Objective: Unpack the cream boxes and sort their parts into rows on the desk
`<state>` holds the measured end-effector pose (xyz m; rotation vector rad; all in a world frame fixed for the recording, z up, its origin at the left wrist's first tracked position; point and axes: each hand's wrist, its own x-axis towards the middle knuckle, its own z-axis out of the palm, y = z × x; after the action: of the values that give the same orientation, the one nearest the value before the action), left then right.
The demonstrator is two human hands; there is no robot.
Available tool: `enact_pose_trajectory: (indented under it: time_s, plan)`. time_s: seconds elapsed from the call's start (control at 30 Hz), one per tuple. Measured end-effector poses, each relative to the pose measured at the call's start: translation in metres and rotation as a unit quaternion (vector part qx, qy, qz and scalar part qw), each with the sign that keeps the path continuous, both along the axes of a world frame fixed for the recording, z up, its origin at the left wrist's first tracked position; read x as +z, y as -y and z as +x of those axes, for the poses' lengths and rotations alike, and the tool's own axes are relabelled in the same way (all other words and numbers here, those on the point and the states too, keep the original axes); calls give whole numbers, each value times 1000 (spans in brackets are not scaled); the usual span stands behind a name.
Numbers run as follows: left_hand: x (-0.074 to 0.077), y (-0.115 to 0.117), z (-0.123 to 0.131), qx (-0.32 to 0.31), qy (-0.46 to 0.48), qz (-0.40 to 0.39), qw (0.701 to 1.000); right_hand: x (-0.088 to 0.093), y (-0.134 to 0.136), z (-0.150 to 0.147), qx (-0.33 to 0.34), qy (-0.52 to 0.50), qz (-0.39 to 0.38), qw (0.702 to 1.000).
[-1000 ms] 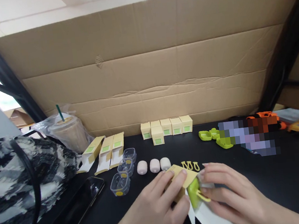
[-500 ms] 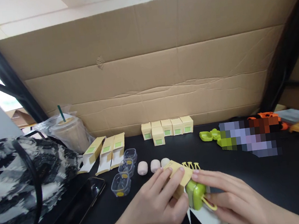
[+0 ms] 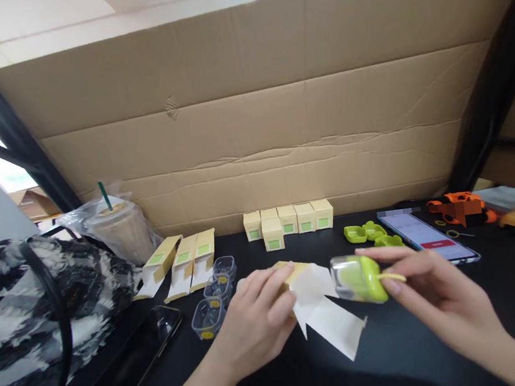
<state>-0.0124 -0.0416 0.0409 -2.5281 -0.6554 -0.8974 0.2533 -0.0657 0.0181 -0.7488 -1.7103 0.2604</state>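
My left hand (image 3: pixel 260 315) is closed around a small pale-yellow carton (image 3: pixel 301 270), its white inner flaps (image 3: pixel 326 316) spread open to the right. Just right of the flaps, my right hand (image 3: pixel 444 301) pinches a small container (image 3: pixel 366 278) with a clear body, a glossy green lid and a yellow loop strap. The container lies on its side, outside the carton. Left of my left hand, several clear plastic cups (image 3: pixel 207 317) with yellow stickers stand on the black table. Green plastic lids (image 3: pixel 355 234) lie beyond my right hand.
Closed yellow cartons (image 3: pixel 273 235) line the cardboard wall (image 3: pixel 249 125). Opened cartons (image 3: pixel 196 260) lie left of them. A lit phone (image 3: pixel 424 232) and an orange toy (image 3: pixel 461 208) lie right. A dark phone (image 3: pixel 133 365), patterned bag (image 3: pixel 16 329) and bagged drink (image 3: pixel 123 228) occupy the left.
My right hand has drawn the green-lidded container rightward out of the carton. My left hand, with the carton, has shifted slightly left and now covers the pale cylinders.
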Motion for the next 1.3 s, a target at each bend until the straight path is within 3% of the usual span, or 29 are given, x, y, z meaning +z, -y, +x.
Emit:
enact_pose_trajectory:
  time_s: [0.1, 0.17, 0.23, 0.3, 0.37, 0.4, 0.47, 0.57, 0.67, 0.77, 0.83, 1.03, 1.17, 1.3]
  plan:
    - [-6, -5, -3, -48, 115, -66, 990, 6, -9, 10, -25, 6, -35, 999]
    - [-10, -6, -1, -67, 232, -170, 956, 6, -12, 13, -23, 54, -75, 995]
    - [-12, -4, 4, -73, 351, -352, 865, 2, -12, 10, -3, 119, -120, 986]
    - [-13, 0, 9, -85, 434, -527, 725, -3, -9, 4, 23, 171, -154, 973]
    - [-12, 2, 14, -100, 476, -625, 610, -8, -7, -3, 43, 208, -166, 963]
    - [-11, 3, 15, -103, 485, -652, 573, -9, -6, -5, 46, 221, -169, 959]
    - [-10, 4, 17, -102, 488, -683, 534, -10, -4, -8, 48, 243, -166, 955]
    - [-8, 5, 18, -101, 487, -699, 514, -5, -1, -6, 2, 259, -109, 960]
    - [-8, 6, 20, -111, 503, -695, 502, 2, 3, -8, -68, 269, 45, 960]
    - [-8, 11, 23, -149, 496, -711, 476, 5, 9, -18, -72, 309, 219, 923]
    - [-9, 13, 24, -173, 478, -729, 458, 4, 13, -26, -65, 343, 293, 890]
    - [-10, 18, 25, -194, 462, -753, 426, 3, 17, -28, -79, 401, 323, 854]
    - [-11, 19, 26, -191, 463, -750, 432, 4, 16, -17, -77, 443, 357, 819]
    - [-12, 20, 27, -190, 467, -747, 433, 3, 12, -15, -72, 441, 377, 812]
